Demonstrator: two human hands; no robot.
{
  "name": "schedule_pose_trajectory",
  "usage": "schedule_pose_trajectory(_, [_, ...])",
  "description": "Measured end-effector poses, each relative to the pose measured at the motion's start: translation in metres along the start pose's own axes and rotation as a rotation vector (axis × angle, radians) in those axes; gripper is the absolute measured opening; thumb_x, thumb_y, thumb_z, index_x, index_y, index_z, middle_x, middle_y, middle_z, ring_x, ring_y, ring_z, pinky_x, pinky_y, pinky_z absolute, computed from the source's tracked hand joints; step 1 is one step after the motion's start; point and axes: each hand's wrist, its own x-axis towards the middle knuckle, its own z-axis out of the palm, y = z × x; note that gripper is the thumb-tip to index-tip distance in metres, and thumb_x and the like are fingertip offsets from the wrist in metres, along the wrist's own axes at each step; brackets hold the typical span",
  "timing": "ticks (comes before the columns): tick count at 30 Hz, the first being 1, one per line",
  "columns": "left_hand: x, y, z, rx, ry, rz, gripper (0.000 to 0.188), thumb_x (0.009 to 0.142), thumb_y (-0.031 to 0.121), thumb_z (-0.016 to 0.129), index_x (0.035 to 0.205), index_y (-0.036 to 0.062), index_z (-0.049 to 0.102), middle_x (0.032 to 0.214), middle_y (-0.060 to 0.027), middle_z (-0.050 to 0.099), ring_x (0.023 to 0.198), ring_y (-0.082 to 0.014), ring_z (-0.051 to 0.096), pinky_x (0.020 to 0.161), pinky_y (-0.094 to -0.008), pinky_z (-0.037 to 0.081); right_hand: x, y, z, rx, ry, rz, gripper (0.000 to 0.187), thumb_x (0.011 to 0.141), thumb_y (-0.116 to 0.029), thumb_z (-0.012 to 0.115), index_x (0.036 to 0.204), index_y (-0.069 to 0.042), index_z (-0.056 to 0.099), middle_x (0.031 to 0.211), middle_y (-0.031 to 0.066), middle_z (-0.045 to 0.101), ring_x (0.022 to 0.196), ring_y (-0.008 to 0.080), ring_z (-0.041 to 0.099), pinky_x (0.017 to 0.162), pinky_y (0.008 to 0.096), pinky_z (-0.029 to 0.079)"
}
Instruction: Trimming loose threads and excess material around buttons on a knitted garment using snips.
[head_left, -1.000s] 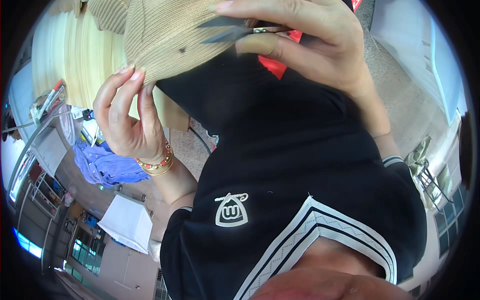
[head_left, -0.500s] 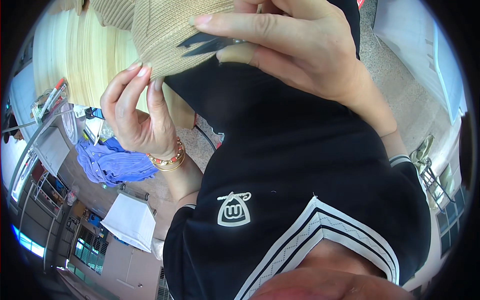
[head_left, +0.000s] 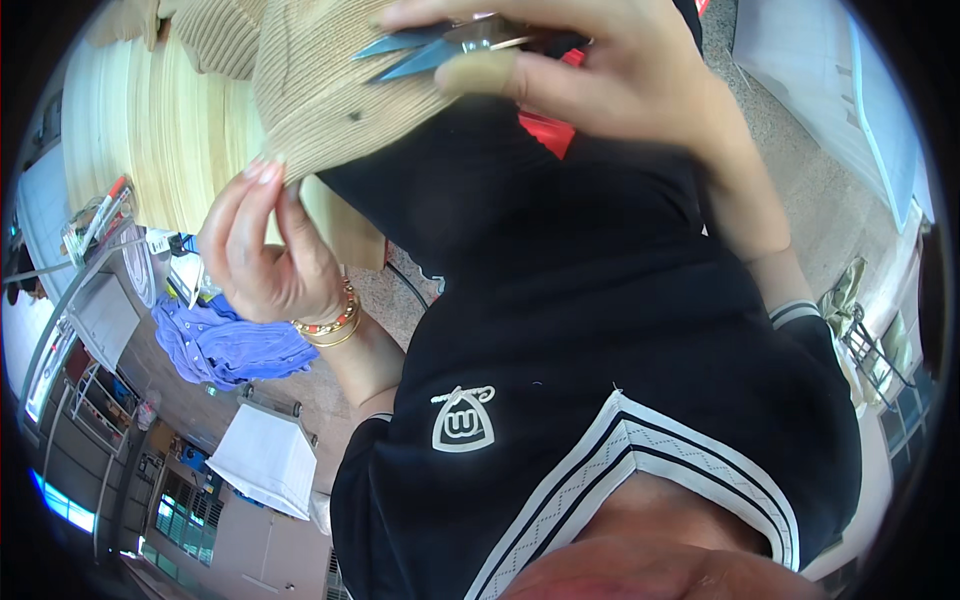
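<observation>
So the beige ribbed knit (head_left: pixel 310 105) is draped partly over the pale wood-look table (head_left: pixel 135 120) and hangs off its right side, with a small dark spot showing on it. The left hand (head_left: pixel 275 255), just past the table's lower right corner in view, has thumb and fingertips pinched together on the knit's edge. The right hand (head_left: pixel 630 75) is further right of the table, kinda blurry, half-curled around metal snips (head_left: pixel 420 60), blades a bit apart and pointing tableward over the knit. Can't tell if they're touching it. There's also a crumpled purple-blue garment (head_left: pixel 235 345) below the table in view.
</observation>
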Motion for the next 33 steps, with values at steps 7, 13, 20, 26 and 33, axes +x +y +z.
schedule_pose_trajectory(7, [0.007, -0.032, -0.021, -0.031, 0.266, -0.022, 0.015, 0.083, -0.004, 0.07, 0.097, -0.0036, 0.066, 0.096, -0.0109, 0.06, 0.089, -0.0206, 0.062, 0.079, -0.0296, 0.055, -0.013, 0.0, -0.044, -0.072, -0.16, 0.237, 0.037, 0.072, -0.013, 0.081, 0.104, -0.002, 0.068, 0.088, 0.0095, 0.067, 0.077, 0.0216, 0.066, 0.067, 0.0287, 0.051])
schedule_pose_trajectory(13, [0.009, -0.034, -0.031, 0.028, 0.379, -0.078, 0.013, 0.085, 0.0, 0.071, 0.096, -0.0043, 0.066, 0.097, -0.0108, 0.06, 0.084, -0.0172, 0.062, 0.074, -0.0264, 0.055, -0.017, -0.041, -0.047, -0.403, 0.009, 0.161, 0.028, 0.072, -0.007, 0.076, 0.099, -0.004, 0.07, 0.085, 0.009, 0.062, 0.07, 0.0213, 0.063, 0.058, 0.0283, 0.05])
schedule_pose_trajectory(20, [0.0, -0.043, -0.009, -0.114, 0.251, -0.448, 0.011, 0.088, -0.004, 0.065, 0.099, -0.0056, 0.065, 0.099, -0.0099, 0.062, 0.088, -0.0154, 0.062, 0.078, -0.027, 0.055, -0.058, -0.016, 0.0, -0.452, 0.002, -0.146, 0.021, 0.067, -0.015, 0.07, 0.087, -0.011, 0.069, 0.08, -0.0008, 0.06, 0.057, 0.0101, 0.058, 0.047, 0.0251, 0.044])
schedule_pose_trajectory(26, [0.003, -0.011, -0.001, -0.294, 0.248, -0.41, 0.018, 0.087, -0.006, 0.063, 0.105, -0.0059, 0.062, 0.106, -0.014, 0.063, 0.093, -0.0178, 0.061, 0.082, -0.0271, 0.05, -0.028, -0.034, -0.008, -0.004, 0.014, 0.194, 0.03, 0.073, -0.01, 0.077, 0.102, -0.007, 0.071, 0.083, 0.0044, 0.061, 0.066, 0.0166, 0.061, 0.054, 0.0269, 0.046])
schedule_pose_trajectory(33, [0.012, 0.031, 0.021, -0.442, 0.054, -0.225, 0.037, 0.072, 0.0, 0.08, 0.105, -0.0005, 0.065, 0.106, -0.0123, 0.057, 0.098, -0.0218, 0.058, 0.085, -0.0302, 0.05, -0.013, -0.018, -0.002, -0.379, 0.092, -0.251, 0.04, 0.071, -0.013, 0.083, 0.109, -0.005, 0.071, 0.081, 0.0038, 0.054, 0.063, 0.014, 0.054, 0.053, 0.0244, 0.042])
